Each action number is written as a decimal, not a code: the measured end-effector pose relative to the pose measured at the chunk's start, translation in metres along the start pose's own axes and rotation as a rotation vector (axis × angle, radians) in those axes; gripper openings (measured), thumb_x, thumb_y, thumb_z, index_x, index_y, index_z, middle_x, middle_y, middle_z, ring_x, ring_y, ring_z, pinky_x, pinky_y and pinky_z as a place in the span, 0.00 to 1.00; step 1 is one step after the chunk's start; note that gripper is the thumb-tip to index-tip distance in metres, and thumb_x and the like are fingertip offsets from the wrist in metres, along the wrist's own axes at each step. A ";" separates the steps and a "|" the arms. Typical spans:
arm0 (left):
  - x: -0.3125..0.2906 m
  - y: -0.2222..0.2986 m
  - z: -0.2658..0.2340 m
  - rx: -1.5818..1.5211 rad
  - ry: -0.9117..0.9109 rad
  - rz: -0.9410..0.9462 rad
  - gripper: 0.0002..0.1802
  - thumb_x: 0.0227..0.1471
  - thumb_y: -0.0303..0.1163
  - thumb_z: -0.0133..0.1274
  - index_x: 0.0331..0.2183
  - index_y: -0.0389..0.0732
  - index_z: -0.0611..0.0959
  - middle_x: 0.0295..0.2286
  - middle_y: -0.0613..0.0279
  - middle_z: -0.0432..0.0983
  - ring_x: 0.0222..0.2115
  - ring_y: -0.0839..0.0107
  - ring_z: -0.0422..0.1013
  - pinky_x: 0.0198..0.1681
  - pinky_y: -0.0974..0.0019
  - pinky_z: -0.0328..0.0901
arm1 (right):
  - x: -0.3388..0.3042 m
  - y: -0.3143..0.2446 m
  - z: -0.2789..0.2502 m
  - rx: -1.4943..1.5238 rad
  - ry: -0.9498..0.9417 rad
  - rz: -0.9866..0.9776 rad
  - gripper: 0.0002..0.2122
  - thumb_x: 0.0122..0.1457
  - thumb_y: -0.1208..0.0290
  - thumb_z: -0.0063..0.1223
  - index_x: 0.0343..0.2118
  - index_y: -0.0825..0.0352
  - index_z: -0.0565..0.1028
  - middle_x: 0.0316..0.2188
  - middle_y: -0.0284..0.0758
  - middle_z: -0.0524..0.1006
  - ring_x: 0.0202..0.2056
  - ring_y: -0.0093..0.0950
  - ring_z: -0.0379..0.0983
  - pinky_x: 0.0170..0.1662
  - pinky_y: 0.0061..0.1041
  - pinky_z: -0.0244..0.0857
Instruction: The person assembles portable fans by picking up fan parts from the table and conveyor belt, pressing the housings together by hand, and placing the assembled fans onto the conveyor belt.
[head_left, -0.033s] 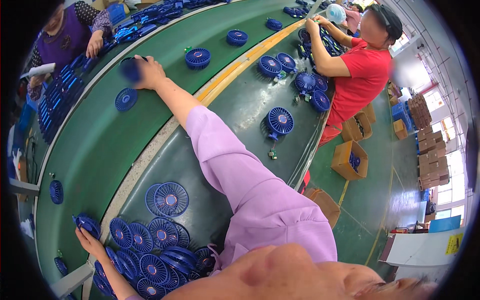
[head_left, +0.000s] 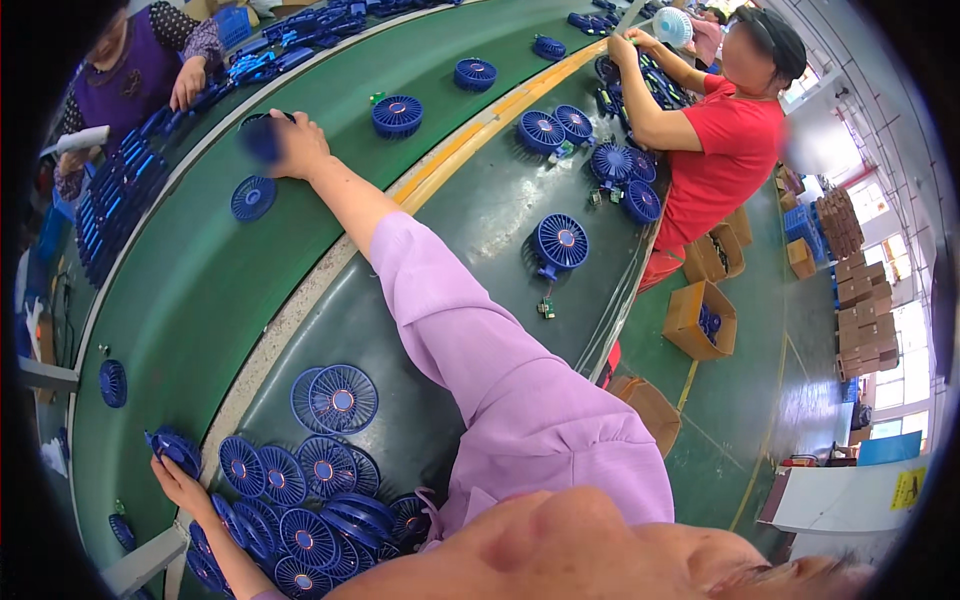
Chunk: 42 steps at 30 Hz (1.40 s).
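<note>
My left hand (head_left: 182, 488), at the lower left, is closed round a blue fan head (head_left: 176, 452) by the inner edge of the green conveyor belt (head_left: 215, 300). My right arm stretches across to the belt's far side. There my right hand (head_left: 300, 147) is closed on another blue fan head (head_left: 262, 140), which is partly blurred. Just below it on the belt lies a round blue fan piece (head_left: 253, 199). Beside my left forearm, several round blue fan grilles (head_left: 308, 535) are heaped on the dark worktable (head_left: 415, 395). Two more grilles (head_left: 343, 398) overlap a little apart from the heap.
More fan heads (head_left: 397, 117) sit along the belt. A fan head with a small green circuit board (head_left: 546, 308) lies on the worktable. A co-worker in red (head_left: 725, 140) handles parts at right; another in purple (head_left: 120, 90) stands across the belt. Cardboard boxes (head_left: 690, 320) stand on the floor.
</note>
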<state>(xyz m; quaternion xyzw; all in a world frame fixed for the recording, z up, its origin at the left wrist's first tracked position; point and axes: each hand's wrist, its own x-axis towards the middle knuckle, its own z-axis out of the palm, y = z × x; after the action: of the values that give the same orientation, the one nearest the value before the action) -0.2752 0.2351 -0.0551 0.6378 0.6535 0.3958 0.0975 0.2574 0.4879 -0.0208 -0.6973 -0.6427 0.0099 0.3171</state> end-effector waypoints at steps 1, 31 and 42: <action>-0.002 -0.002 -0.003 0.017 0.005 -0.012 0.21 0.65 0.38 0.40 0.49 0.29 0.73 0.45 0.47 0.73 0.46 0.59 0.68 0.54 0.64 0.58 | -0.001 -0.006 0.003 0.009 -0.009 -0.002 0.53 0.33 0.51 0.73 0.63 0.50 0.51 0.56 0.47 0.59 0.54 0.46 0.62 0.55 0.43 0.58; -0.009 0.031 -0.005 0.054 0.162 0.043 0.15 0.62 0.33 0.41 0.44 0.34 0.75 0.35 0.47 0.76 0.36 0.57 0.74 0.43 0.62 0.65 | -0.044 -0.031 0.004 0.190 0.089 -0.340 0.55 0.29 0.62 0.76 0.64 0.53 0.52 0.55 0.47 0.61 0.49 0.51 0.66 0.51 0.46 0.65; -0.003 -0.012 0.001 0.042 0.101 0.085 0.17 0.63 0.35 0.40 0.45 0.32 0.75 0.41 0.49 0.74 0.42 0.59 0.70 0.50 0.63 0.61 | -0.061 -0.024 -0.020 0.390 0.061 -0.369 0.51 0.33 0.62 0.72 0.63 0.59 0.53 0.51 0.50 0.65 0.51 0.49 0.64 0.55 0.40 0.61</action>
<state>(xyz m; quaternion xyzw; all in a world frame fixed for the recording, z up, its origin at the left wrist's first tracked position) -0.2835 0.2345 -0.0648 0.6460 0.6382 0.4174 0.0339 0.2335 0.4231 -0.0178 -0.4942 -0.7350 0.0545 0.4610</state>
